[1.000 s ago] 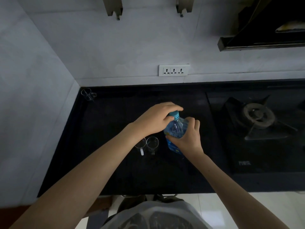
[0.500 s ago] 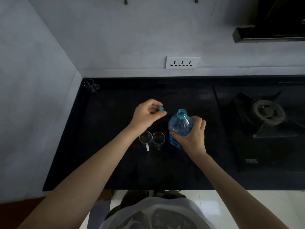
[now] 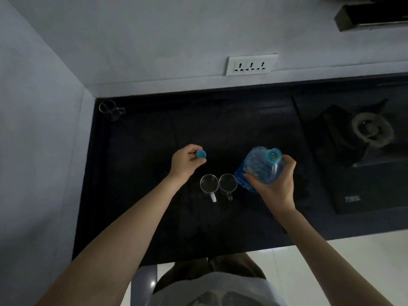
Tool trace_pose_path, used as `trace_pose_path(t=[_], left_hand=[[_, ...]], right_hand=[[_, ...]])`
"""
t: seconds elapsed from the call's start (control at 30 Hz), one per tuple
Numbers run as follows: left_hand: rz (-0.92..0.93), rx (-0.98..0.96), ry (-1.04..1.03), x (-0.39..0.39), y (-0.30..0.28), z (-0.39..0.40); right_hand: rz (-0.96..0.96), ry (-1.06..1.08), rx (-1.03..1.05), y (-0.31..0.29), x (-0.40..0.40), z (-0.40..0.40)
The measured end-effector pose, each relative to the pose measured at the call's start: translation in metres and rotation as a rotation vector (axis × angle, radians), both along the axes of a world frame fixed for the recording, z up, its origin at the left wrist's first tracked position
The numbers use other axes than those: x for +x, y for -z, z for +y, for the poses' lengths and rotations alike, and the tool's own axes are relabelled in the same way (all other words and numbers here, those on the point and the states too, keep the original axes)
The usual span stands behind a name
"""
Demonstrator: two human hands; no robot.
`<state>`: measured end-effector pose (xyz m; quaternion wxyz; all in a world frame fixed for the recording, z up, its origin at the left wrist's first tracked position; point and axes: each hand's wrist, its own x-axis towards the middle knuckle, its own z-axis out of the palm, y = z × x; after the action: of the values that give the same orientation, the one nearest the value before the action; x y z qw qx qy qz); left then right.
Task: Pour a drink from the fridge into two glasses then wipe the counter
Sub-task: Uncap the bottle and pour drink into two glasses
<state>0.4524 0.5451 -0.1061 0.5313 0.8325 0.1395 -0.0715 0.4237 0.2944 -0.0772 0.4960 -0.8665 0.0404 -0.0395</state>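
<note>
- The right hand (image 3: 274, 186) grasps the bottle (image 3: 258, 167), fingers and thumb wrapped round its clear body; this grip is clenched on it.
- The bottle is tilted, its open blue neck pointing far and right, its labelled base low and to the left, close above the right glass (image 3: 228, 183). Whether the base touches the bench (image 3: 143, 133) cannot be told.
- The left hand (image 3: 186, 162) pinches the blue cap (image 3: 201, 154) between thumb and fingertips; the grip is closed on the cap, held over the bench to the left of the bottle and just beyond the glasses.
- Two clear handled glasses stand upright side by side on the dark bench, rims touching or nearly so: the left glass (image 3: 209, 183) with a pale handle pointing near, the right glass with a clear handle also pointing near. Both sit between the two hands, near the middle of the bench.
- A third clear mug (image 3: 110, 109) stands in the far left corner of the bench, well apart from the others.
- A gas burner (image 3: 371, 129) sits in a hob at the right.
- A white socket strip (image 3: 250, 64) is on the far wall above the bench.
- The dark edge of a hood (image 3: 371, 17) shows at the top right.
</note>
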Motion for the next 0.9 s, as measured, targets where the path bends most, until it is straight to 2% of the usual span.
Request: trace_pose_path(t=[0.13,0.27,0.43,0.63,0.77,0.83,0.9], left_hand=[[0.020,0.200,0.079,0.000,0.020,0.012],[0.041,0.266,0.095,-0.008,0.034,0.021],[-0.033,0.376,0.158,-0.015,0.039,0.021],[0.013,0.378,0.165,-0.019,0.032,0.016],[-0.058,0.318,0.012,-0.021,0.009,-0.001],[-0.094,0.295,0.093,-0.027,-0.004,-0.015],[-0.093,0.425,0.314,-0.035,-0.011,-0.029]], right_hand=[[0.007,0.029,0.008,0.002,-0.001,0.002],[0.018,0.071,0.044,0.004,-0.003,0.006],[0.010,0.094,0.053,0.004,-0.005,0.010],[-0.009,0.071,0.046,0.003,-0.004,0.008],[-0.031,0.028,0.042,0.003,-0.003,0.003],[-0.050,0.002,0.039,0.003,-0.002,0.001],[-0.059,-0.032,0.031,0.004,0.000,-0.003]])
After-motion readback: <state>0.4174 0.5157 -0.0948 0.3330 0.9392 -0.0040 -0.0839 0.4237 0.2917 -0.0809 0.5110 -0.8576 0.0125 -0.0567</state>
